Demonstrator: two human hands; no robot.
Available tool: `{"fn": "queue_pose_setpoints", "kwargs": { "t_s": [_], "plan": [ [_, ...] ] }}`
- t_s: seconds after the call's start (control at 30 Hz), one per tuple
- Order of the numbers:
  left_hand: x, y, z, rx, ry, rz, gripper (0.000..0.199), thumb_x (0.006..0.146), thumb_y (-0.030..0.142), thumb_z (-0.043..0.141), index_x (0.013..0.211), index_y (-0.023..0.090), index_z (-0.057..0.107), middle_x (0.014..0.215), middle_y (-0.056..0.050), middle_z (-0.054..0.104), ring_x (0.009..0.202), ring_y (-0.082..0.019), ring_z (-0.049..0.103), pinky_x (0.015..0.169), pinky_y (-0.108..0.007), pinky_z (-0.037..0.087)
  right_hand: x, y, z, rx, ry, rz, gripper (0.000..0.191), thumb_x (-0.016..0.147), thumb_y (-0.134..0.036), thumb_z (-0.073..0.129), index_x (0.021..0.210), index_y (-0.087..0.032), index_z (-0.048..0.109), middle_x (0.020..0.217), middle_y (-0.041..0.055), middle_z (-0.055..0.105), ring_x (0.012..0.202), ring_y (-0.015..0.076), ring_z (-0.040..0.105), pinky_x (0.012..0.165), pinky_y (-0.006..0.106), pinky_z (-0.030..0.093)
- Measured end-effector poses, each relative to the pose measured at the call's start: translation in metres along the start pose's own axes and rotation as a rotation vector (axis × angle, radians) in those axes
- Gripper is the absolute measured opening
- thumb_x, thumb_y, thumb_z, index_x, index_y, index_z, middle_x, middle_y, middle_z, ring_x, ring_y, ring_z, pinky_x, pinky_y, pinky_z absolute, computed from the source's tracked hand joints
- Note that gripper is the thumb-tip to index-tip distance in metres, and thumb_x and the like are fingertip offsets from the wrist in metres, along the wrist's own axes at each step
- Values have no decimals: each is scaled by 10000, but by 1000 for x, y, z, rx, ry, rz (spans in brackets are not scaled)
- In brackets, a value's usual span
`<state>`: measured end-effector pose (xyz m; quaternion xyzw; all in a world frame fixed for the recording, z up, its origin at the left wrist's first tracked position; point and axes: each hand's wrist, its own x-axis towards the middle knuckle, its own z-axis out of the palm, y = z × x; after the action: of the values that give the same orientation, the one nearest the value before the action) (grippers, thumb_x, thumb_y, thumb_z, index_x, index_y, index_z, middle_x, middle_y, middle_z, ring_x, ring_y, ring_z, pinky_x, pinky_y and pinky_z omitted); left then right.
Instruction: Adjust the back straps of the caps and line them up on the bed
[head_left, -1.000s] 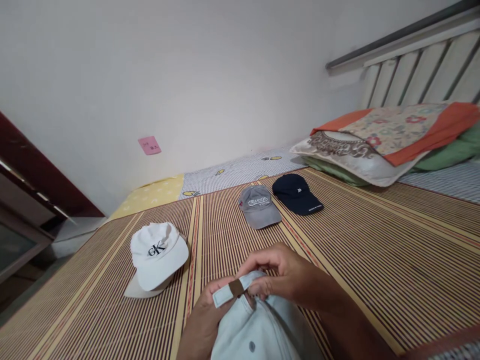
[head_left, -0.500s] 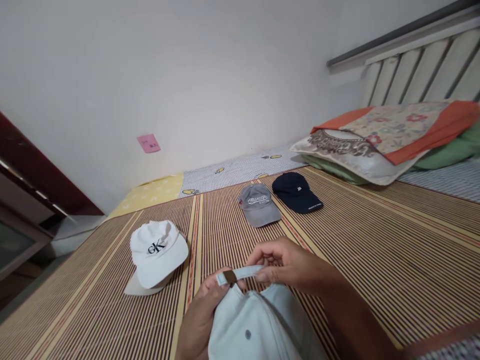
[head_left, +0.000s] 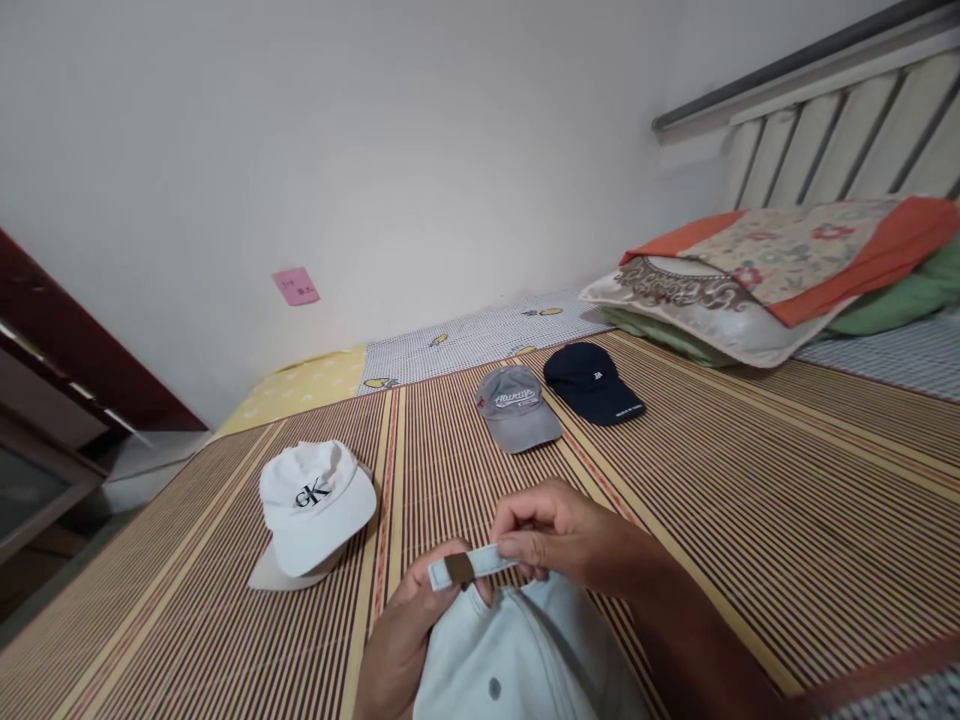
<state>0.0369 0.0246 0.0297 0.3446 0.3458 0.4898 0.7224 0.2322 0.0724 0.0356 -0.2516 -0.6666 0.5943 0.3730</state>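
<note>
A pale blue baseball cap [head_left: 525, 650] is held at the bottom of the head view, its back opening and strap turned upward. My left hand [head_left: 409, 620] is closed on the cap's left side, near the brown buckle [head_left: 459, 569] on the strap. With thumb and fingers, my right hand [head_left: 555, 530] pinches the right part of the strap [head_left: 491, 559]. A short strap end sticks out left of the buckle. The cap's brim is out of view.
On the striped mat [head_left: 697, 500] lie a white cap [head_left: 315, 500] stacked over another pale cap, a grey cap [head_left: 517, 405] and a navy cap [head_left: 592, 385]. Pillows [head_left: 720, 300] sit at the back right, below a radiator [head_left: 847, 130]. A pink note [head_left: 295, 286] is on the wall.
My right hand has shifted slightly left along the strap. The strap piece with the buckle has tilted a little and dropped slightly. The other caps lie as before.
</note>
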Motion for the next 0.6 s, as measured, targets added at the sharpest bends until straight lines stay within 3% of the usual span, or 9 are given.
{"fn": "queue_pose_setpoints", "kwargs": {
  "t_s": [0.17, 0.4, 0.5, 0.6],
  "plan": [
    [-2, 2, 6, 63, 34, 20, 362, 631, 417, 898, 596, 114, 704, 601, 1, 574, 582, -95, 458, 569, -180, 374, -1, -2, 3, -44, -4, -5, 215, 888, -343, 678, 802, -146, 679, 643, -27, 589, 570, 89, 522, 536, 209, 371],
    [-4, -4, 3, 75, 187, 16, 312, 564, 410, 932, 734, 186, 796, 662, -25, 675, 639, -156, 547, 611, -237, 452, -2, -5, 2, -40, 8, -37, 222, 890, -353, 674, 790, -155, 664, 639, -38, 554, 570, 85, 482, 526, 213, 334],
    [-4, -4, 3, 121, 182, 22, 251, 607, 389, 906, 694, 185, 788, 684, -47, 687, 652, -184, 569, 628, -267, 464, -2, -5, 2, -40, 8, -36, 217, 890, -347, 672, 788, -156, 662, 641, -43, 538, 567, 80, 457, 519, 212, 318],
    [-3, -1, 6, 134, 100, 20, 267, 635, 391, 886, 638, 160, 754, 657, -39, 669, 644, -167, 562, 642, -253, 454, -2, -6, 2, -62, 16, -23, 219, 898, -344, 668, 789, -154, 662, 631, -47, 525, 563, 78, 444, 516, 215, 305]
  ]
}}
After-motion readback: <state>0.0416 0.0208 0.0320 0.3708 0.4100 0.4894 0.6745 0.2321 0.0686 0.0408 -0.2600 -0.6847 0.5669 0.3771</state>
